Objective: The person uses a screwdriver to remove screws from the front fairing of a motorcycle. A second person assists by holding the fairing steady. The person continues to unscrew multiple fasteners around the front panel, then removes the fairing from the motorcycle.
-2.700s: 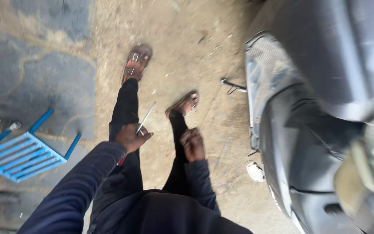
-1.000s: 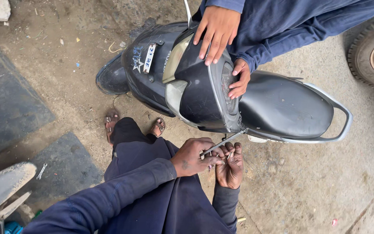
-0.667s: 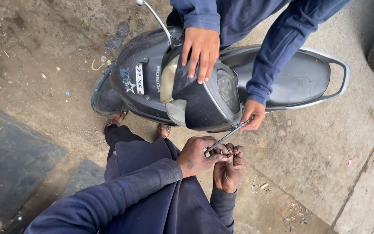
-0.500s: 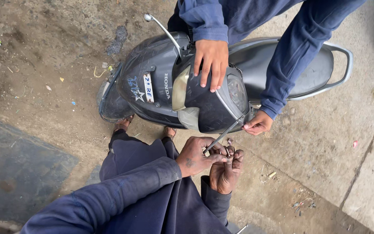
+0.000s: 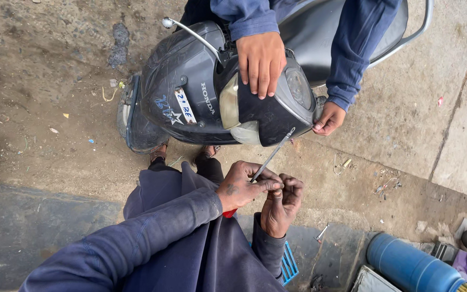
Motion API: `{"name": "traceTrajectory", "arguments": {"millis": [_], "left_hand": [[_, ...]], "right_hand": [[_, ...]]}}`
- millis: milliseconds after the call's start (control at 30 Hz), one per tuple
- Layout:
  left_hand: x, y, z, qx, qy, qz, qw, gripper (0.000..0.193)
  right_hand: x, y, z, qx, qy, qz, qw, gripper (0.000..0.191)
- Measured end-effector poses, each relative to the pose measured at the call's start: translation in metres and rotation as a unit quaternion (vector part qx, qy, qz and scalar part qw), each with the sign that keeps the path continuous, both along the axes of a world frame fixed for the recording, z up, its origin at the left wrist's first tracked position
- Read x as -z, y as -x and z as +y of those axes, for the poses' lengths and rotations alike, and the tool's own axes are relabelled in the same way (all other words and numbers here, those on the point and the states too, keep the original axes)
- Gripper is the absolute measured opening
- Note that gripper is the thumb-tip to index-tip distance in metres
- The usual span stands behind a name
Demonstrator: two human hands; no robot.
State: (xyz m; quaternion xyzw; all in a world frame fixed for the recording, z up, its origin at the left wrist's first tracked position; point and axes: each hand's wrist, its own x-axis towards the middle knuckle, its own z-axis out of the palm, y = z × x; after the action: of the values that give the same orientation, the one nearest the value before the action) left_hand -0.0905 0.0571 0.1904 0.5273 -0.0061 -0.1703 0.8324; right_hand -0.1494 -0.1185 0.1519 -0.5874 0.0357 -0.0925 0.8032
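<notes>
Head view, and we start at the left: our left hand [image 5: 244,186] is clamped around a screwdriver [image 5: 270,158], red handle low in the fist, thin metal shaft angling up toward the dark scooter [image 5: 190,92]. Just beside it, touching, our right hand [image 5: 281,203] has its fingers curled together up against the left hand's fingertips. Above, another person's hand [image 5: 260,60] lies flat on the scooter's headlight cowl; further right, their other hand [image 5: 328,119] grips its edge.
</notes>
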Motion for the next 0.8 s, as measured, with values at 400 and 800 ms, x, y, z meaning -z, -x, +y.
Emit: {"name": "traceTrajectory", "arguments": {"millis": [400, 800], "left_hand": [[0.004, 0.006, 0.015, 0.005, 0.130, 0.115, 0.985, 0.012], [0.001, -0.034, 0.057, -0.031, 0.254, 0.242, 0.936, 0.023]], "right_hand": [[0.012, 0.084, 0.016, -0.166, 0.087, 0.217, 0.958, 0.048], [0.019, 0.095, -0.011, 0.016, 0.006, 0.125, 0.992, 0.020]]}}
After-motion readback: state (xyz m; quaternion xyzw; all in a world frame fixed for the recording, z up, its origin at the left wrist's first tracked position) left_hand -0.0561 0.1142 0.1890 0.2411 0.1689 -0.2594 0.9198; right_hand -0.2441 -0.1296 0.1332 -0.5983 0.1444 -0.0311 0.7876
